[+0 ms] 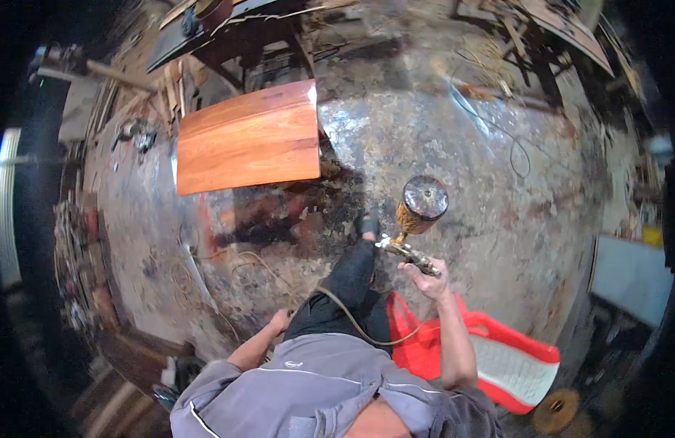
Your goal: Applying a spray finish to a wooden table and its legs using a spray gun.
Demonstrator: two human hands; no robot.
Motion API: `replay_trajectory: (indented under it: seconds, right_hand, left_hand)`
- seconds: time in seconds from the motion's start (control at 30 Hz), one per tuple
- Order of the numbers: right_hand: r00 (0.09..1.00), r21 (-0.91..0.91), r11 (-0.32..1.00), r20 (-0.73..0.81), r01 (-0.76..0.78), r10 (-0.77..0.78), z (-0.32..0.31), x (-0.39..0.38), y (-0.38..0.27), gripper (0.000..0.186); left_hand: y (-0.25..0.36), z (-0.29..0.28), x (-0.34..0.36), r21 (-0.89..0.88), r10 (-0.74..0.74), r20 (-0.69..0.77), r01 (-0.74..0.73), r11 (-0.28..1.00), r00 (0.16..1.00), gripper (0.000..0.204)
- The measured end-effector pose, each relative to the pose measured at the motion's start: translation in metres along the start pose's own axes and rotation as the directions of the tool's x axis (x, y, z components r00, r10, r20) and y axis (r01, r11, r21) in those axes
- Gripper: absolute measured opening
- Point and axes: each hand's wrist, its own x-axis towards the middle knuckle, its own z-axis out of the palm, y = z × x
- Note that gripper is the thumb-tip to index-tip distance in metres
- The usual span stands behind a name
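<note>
Head view of a person standing on a worn, mottled floor (498,241), the two hands well apart. The right hand (431,279), to the right of the body, is wrapped around the handle of a metal spray gun (409,255); the gun lies just beyond the legs, right of centre, its nozzle end directed toward the left. Attached to the gun is a round-topped cup (423,200) with amber-brown staining down its side. The left hand (280,321) is low beside the left hip, next to the dark trousers (345,285); whether its fingers are closed on anything cannot be told. A pale hose (346,312) crosses in front of the trousers and curves toward the right forearm. At far left of the gun, and apart from it, is a glossy orange-brown wooden panel (250,139) with visible grain, a dark shadow on the floor at its near side. Farther off stand a cluttered worktop (170,51) at left and another worktop (578,36) at right. Near right, beside the right forearm, is a red and white plastic item (516,365), its kind unclear, with a round brownish disc (556,411) close by.
</note>
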Motion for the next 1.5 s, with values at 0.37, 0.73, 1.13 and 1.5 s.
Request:
replay_trajectory:
  seconds: [0.37, 0.73, 1.13, 1.5]
  right_hand:
    - [0.992, -0.145, 0.989, 0.112, -0.037, 0.054, -0.138, 0.150, -0.039, 0.019]
    - [0.927, 0.005, 1.000, 0.375, -0.024, 0.021, -0.293, 0.325, -0.088, 0.016]
    - [0.584, -0.219, 0.927, 0.811, 0.304, 0.000, -0.382, 0.519, -0.139, 0.029]
    - [0.471, -0.019, 0.983, 0.880, 0.183, -0.070, -0.374, 0.546, -0.126, 0.029]
  left_hand:
    - [0.250, 0.030, 0.027, -0.336, -0.216, -0.161, 0.153, 0.930, 0.963, 0.040]
    - [0.446, 0.093, 0.040, -0.587, -0.474, -0.296, 0.233, 0.775, 0.829, 0.030]
    - [0.863, 0.357, 0.027, -0.916, -0.096, 0.273, 0.290, 0.276, 0.957, 0.044]
    - [0.922, 0.263, 0.087, -0.937, -0.683, 0.348, 0.272, -0.221, 0.642, 0.030]
